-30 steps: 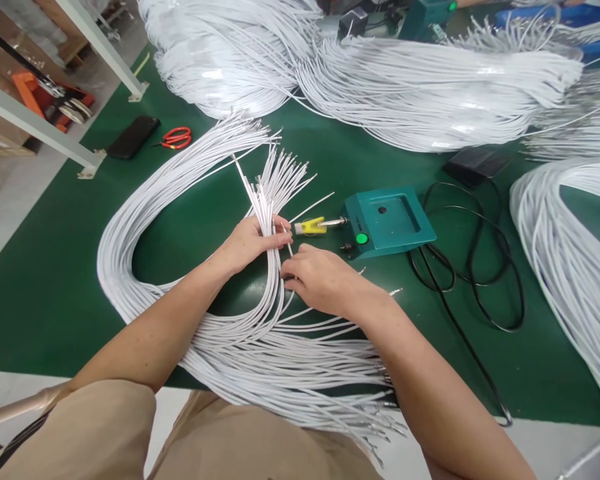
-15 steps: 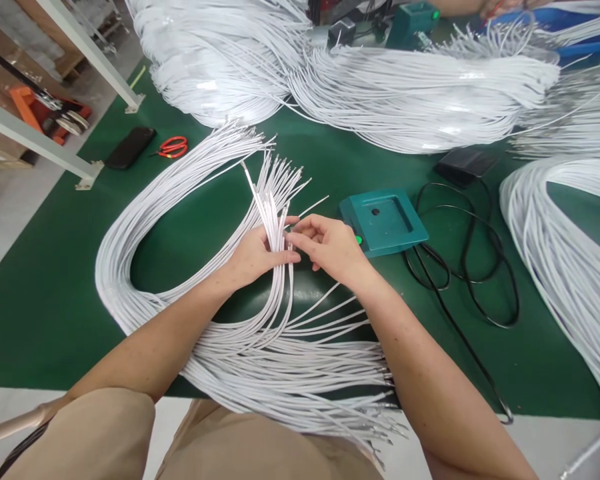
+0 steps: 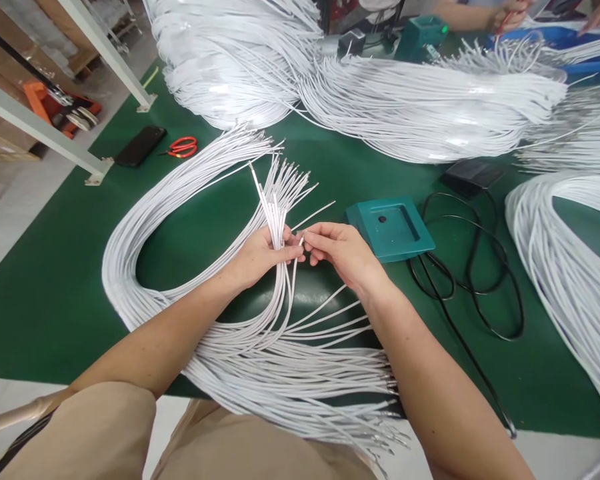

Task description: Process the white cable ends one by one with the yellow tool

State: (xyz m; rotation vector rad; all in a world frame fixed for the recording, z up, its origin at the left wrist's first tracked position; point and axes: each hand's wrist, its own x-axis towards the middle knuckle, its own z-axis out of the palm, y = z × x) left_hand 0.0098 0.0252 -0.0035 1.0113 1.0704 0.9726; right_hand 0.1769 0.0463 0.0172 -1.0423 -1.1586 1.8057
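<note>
My left hand (image 3: 263, 257) is closed round a small bunch of white cables (image 3: 275, 217), whose ends stick up above the thumb. Just to its right, my right hand (image 3: 337, 250) pinches the end of a single white cable (image 3: 297, 263) between thumb and fingertips. The held cables run down into a large curved bundle of white cables (image 3: 125, 267) lying on the green table. One group of the bundle's ends spreads to the right under my forearms. Its other ends fan out behind my hands.
A teal device with a recessed top (image 3: 393, 230) and a coiled black cord (image 3: 473, 290) lie right of my hands. Red-handled scissors (image 3: 183, 147) and a black phone (image 3: 141, 146) are at the left. Big white cable bundles (image 3: 430, 107) fill the back. Another person's hand (image 3: 513, 15) shows at the far right.
My right hand has drawn slightly right, away from the left hand, with one cable end in its fingertips. The whole view has shifted a little.
</note>
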